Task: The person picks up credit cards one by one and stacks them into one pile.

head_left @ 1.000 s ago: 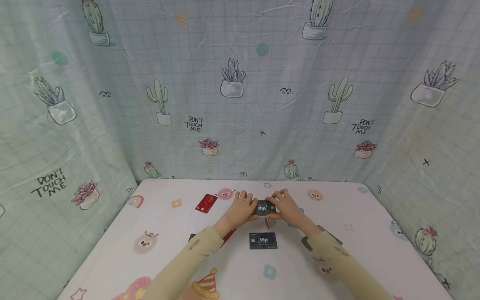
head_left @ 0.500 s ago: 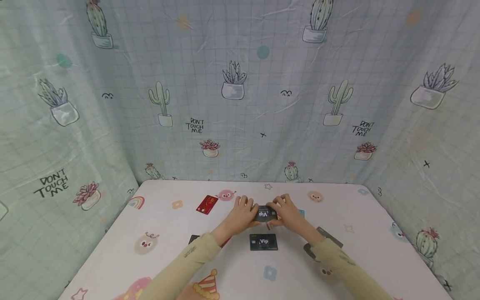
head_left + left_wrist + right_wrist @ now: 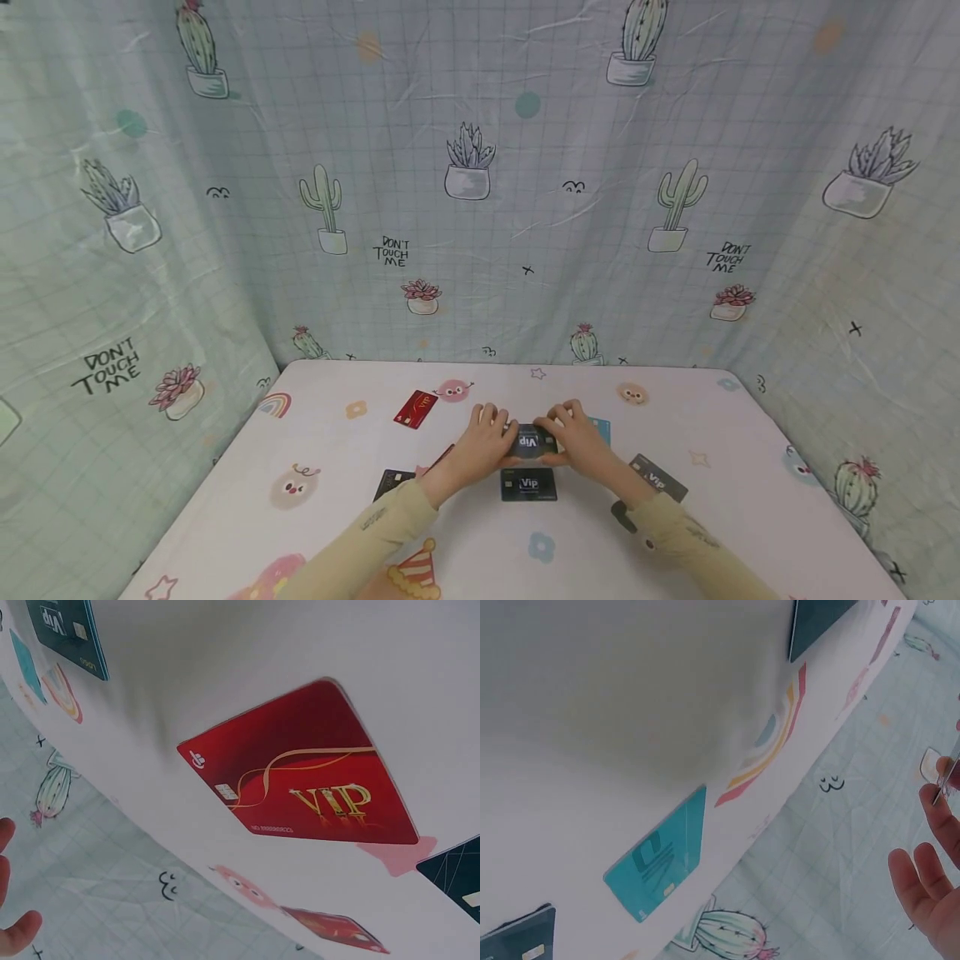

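Observation:
Between my two hands a dark card printed "Vip" (image 3: 528, 441) is held up by its short ends, its lettering upside down in the head view. My left hand (image 3: 477, 443) pinches one end and my right hand (image 3: 579, 442) the other. Just on the near side lies another dark "Vip" card (image 3: 529, 490), flat on the table. In the right wrist view, the card's thin edge shows between the fingertips of the right hand (image 3: 934, 881). Only some fingers of the left hand (image 3: 11, 896) appear in the left wrist view.
On the white patterned table (image 3: 585, 550) lie a red VIP card (image 3: 416, 409), another red card (image 3: 307, 776) partly behind my left arm, a black card (image 3: 392, 481), a blue card (image 3: 660, 859), and a grey "Vip" card (image 3: 660, 477). A cactus-print curtain (image 3: 525, 225) encloses the back and sides.
Both hands have brought the held card toward me, down in the head view, closer to the "Vip" card lying on the table. The grip stays the same.

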### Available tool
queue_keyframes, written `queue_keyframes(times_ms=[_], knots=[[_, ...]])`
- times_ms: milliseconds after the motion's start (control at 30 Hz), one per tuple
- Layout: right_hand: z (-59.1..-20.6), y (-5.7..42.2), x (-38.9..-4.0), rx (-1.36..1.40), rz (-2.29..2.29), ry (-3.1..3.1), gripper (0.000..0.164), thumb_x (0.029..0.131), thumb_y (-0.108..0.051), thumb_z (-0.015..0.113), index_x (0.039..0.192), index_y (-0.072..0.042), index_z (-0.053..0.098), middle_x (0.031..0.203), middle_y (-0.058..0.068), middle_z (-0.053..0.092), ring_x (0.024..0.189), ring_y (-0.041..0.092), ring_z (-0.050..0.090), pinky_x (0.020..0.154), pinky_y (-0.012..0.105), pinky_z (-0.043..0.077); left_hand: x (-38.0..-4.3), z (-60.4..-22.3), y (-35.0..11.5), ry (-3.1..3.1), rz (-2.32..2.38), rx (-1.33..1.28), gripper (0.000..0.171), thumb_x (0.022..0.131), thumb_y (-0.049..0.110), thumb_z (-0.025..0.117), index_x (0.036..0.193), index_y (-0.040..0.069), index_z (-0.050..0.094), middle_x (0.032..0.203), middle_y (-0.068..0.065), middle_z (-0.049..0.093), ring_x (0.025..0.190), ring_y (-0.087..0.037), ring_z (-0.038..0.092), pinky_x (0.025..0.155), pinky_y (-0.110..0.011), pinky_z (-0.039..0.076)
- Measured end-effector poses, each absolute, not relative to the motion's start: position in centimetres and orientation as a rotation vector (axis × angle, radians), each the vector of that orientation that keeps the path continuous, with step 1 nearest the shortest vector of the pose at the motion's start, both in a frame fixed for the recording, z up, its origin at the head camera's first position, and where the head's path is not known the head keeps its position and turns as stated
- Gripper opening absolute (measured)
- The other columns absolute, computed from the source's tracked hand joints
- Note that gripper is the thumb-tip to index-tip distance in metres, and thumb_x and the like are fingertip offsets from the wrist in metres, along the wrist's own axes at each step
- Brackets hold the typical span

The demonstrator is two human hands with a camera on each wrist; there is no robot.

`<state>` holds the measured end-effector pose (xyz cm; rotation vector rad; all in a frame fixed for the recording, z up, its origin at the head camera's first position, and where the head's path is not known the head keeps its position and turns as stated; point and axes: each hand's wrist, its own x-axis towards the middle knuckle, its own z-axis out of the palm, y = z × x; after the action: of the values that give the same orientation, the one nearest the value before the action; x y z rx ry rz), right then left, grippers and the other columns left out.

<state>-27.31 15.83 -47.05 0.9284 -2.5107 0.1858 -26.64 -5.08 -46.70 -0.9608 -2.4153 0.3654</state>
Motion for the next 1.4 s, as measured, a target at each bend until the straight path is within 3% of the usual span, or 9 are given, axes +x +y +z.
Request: queue_keyframes(times_ms=[867,1400], knots=[[-48.9,15.5,-26.1,1.003,0.197,-2.478,0.055,0.065,-0.047,0.071,0.107,-0.014,0.058,0.095,0.000,0.052,0.092,0.019,0.042,0.075,0.033,0.045,-24.9,-48.6,-5.4,-2.457,0.273,-1.002,0.056,0.079,0.058,0.051,0.116,0.016,0.056,0.105,-0.005,0.053,0.099,-0.023,0.043,0.091,-0.040,0.038],[-49.8,15.8,-25.5,0.957,0.134,-2.600,0.059,0.066,-0.054,0.066,0.110,-0.015,0.059,0.094,-0.002,0.049,0.088,0.012,0.037,0.073,0.029,0.040,-24.7,-50.4,-5.2,-2.468,0.262,-1.025,0.055,0.081,0.058,0.048,0.116,0.017,0.055,0.106,-0.006,0.055,0.102,-0.024,0.045,0.091,-0.041,0.038]])
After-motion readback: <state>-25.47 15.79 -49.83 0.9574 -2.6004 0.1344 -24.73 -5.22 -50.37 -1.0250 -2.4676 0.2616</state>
